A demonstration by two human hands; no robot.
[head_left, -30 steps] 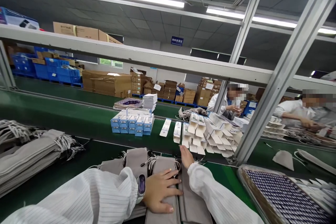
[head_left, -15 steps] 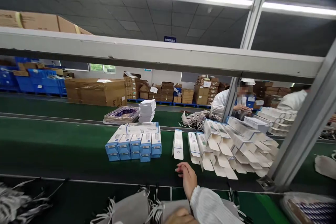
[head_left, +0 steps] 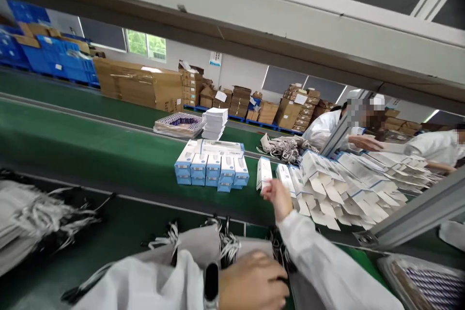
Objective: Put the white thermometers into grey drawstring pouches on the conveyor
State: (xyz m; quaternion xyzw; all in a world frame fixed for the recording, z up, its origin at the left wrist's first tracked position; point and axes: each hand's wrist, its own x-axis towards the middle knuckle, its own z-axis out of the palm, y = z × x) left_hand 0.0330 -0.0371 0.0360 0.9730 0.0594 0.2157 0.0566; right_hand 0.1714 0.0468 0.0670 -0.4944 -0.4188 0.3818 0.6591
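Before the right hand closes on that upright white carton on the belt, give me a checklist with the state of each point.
1. Right hand at the upright white carton: ok, fingertips at its lower edge.
2. Grip made: cannot tell, the picture is blurred there.
3. Carton standing apart from the blue box stack: ok, a gap of green belt shows.
4. Fanned open cartons clear of the hand: not ok, they lie right beside it.
5. Left hand steady on the grey pouches: ok, resting on them.
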